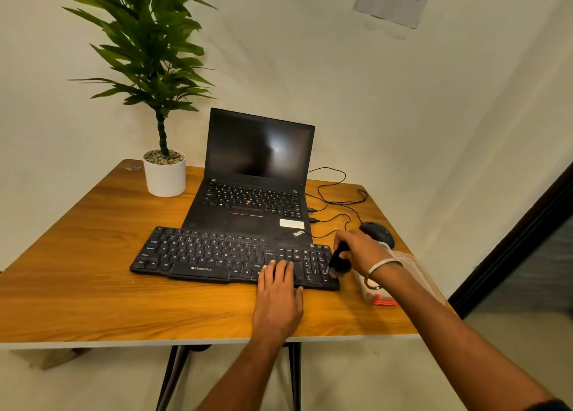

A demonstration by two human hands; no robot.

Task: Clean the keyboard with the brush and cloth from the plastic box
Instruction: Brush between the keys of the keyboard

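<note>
A black external keyboard (210, 255) lies on the wooden table (93, 286) in front of an open laptop. My right hand (359, 249) grips a black brush (338, 261), whose bristles touch the number pad at the keyboard's right end. My left hand (279, 289) lies flat, fingers together, on the keyboard's front right edge and holds it down. Beside the keyboard's right end, a clear plastic box (381, 289) with a red clasp is partly hidden under my right wrist. The cloth is not visible.
A black laptop (257, 178) stands open behind the keyboard. A potted plant (164, 175) is at the back left. A black mouse (378, 232) and loose cables (338, 199) lie at the back right. The table's front edge is near my forearms.
</note>
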